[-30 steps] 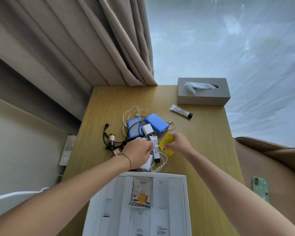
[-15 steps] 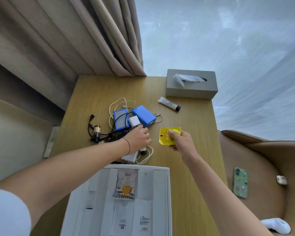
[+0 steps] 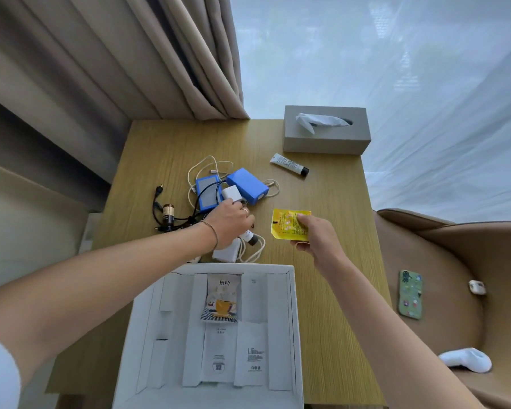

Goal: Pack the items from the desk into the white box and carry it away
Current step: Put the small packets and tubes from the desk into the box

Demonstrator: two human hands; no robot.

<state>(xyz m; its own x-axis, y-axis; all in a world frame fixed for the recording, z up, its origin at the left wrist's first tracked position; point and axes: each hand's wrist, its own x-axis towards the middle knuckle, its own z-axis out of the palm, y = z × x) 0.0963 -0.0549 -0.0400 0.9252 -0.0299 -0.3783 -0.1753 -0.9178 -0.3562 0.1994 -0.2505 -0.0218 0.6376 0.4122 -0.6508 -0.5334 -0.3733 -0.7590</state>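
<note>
Beyond the white box's far rim, the left hand curls into the cable clutter, its grip hidden, while the right hand pinches a yellow sachet over bare desk rightward.

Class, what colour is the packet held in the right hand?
Yellow packet, shown best in the head view.

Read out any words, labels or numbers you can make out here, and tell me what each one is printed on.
"启动": on the sachet with the yellow cup lying in the white box.
Yellow packet held by the right hand: print too small to read.
White leaflets in the box: logo and codes, too blurred.
White tube by the tissue box: text unreadable.
Battery: label unreadable.
</note>
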